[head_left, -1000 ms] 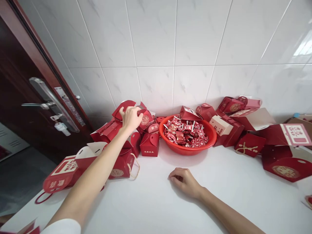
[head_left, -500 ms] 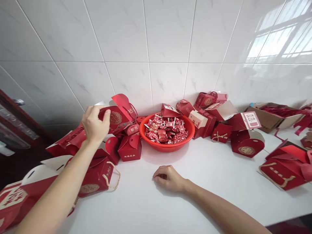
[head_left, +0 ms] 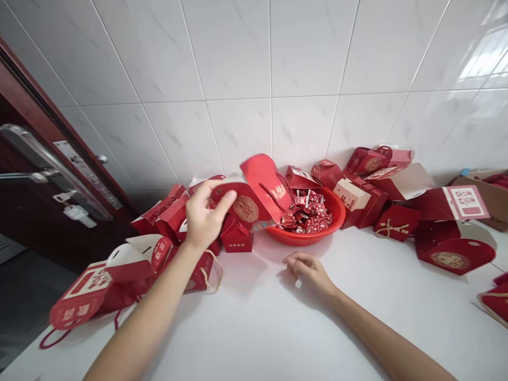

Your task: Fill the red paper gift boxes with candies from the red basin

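My left hand (head_left: 208, 214) is closed on the side of a red gift box (head_left: 264, 196) with a round gold emblem, a raised flap and a dark red cord handle. The box hangs tilted in the air, partly in front of a red plastic basin (head_left: 336, 214). Wrapped candies (head_left: 313, 214) in red and white fill this basin. Just in front of the basin, my right hand (head_left: 311, 272) hovers low over the white table, fingers loosely curled and apart, holding nothing. A small red box (head_left: 237, 235) stands under the held one.
More red gift boxes (head_left: 130, 275) crowd the table's left side, some with flaps up. Others (head_left: 452, 241) stand to the right of the basin. A cardboard carton (head_left: 486, 198) sits far right. Behind runs a tiled wall (head_left: 242, 127); at left is a dark door (head_left: 43, 174) with keys.
My left hand has lifted the red gift box off the pile and brought it towards the basin. My right hand has risen slightly and its fingers have loosened. The view has turned left.
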`<action>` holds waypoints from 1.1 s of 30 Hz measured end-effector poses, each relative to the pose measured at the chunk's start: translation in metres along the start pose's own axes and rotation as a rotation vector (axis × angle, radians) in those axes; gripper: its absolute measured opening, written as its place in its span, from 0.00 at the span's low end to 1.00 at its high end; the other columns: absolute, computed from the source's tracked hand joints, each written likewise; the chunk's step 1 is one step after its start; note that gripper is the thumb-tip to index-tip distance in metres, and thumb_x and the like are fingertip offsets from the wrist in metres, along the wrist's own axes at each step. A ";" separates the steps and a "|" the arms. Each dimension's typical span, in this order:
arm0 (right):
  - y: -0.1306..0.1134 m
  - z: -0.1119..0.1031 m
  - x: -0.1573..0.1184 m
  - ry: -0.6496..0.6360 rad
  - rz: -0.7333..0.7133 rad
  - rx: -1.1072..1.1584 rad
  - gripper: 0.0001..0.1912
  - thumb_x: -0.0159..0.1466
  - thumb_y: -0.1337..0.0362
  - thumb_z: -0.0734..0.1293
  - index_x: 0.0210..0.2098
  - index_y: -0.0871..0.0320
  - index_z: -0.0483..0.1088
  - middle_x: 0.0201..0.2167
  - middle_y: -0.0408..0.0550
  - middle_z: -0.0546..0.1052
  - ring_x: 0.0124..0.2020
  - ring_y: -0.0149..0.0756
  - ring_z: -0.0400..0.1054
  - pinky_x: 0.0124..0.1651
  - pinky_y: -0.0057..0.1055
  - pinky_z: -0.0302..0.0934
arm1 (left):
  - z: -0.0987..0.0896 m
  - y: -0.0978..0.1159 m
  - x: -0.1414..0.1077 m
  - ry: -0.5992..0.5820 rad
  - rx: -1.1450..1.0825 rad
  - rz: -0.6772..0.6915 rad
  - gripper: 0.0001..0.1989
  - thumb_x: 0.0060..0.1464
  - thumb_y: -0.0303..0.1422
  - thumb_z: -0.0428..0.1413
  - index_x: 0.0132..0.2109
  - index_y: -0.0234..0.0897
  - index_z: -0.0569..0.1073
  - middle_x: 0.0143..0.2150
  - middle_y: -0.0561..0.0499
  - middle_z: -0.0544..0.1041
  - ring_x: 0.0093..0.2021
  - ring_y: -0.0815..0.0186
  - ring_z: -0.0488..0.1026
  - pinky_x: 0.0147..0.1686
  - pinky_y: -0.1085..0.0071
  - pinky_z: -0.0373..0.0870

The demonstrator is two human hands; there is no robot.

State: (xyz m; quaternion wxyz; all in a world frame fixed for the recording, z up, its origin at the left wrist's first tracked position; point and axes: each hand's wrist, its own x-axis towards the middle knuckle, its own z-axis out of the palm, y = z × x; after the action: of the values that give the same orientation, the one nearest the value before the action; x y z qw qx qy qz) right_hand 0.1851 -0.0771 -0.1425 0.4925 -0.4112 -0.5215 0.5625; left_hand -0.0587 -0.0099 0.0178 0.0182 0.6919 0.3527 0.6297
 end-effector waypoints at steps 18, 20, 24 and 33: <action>-0.035 -0.031 -0.006 -0.005 -0.067 -0.161 0.32 0.62 0.34 0.62 0.41 0.57 0.74 0.33 0.49 0.78 0.32 0.41 0.73 0.36 0.36 0.70 | 0.019 0.061 -0.150 -0.514 0.037 0.283 0.14 0.63 0.29 0.53 0.55 0.35 0.73 0.49 0.42 0.83 0.44 0.61 0.82 0.61 0.55 0.64; -0.035 -0.025 -0.010 0.025 -0.159 -0.298 0.30 0.61 0.36 0.66 0.47 0.56 0.72 0.40 0.50 0.79 0.37 0.42 0.73 0.42 0.39 0.69 | 0.016 0.066 -0.146 -0.526 0.015 0.271 0.17 0.62 0.30 0.52 0.57 0.33 0.72 0.52 0.40 0.82 0.49 0.58 0.81 0.65 0.53 0.60; -0.032 -0.010 -0.019 0.090 -0.205 -0.531 0.32 0.59 0.41 0.71 0.54 0.54 0.66 0.49 0.52 0.78 0.43 0.45 0.73 0.47 0.43 0.69 | 0.011 0.067 -0.132 -0.459 -0.021 0.285 0.16 0.61 0.27 0.53 0.55 0.33 0.74 0.52 0.42 0.82 0.53 0.59 0.80 0.70 0.51 0.53; -0.030 0.004 -0.031 0.196 -0.278 -0.582 0.33 0.65 0.42 0.65 0.62 0.54 0.60 0.58 0.58 0.75 0.55 0.51 0.72 0.54 0.50 0.68 | 0.010 0.018 -0.054 -0.859 -0.030 -0.207 0.08 0.58 0.30 0.58 0.36 0.41 0.84 0.60 0.45 0.77 0.58 0.54 0.77 0.56 0.61 0.74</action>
State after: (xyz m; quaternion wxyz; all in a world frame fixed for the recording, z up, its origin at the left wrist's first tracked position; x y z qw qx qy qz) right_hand 0.1902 -0.1097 -0.1134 0.4743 -0.5116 -0.6614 0.2754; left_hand -0.0392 -0.0465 -0.0218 0.2363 0.8515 0.3715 0.2847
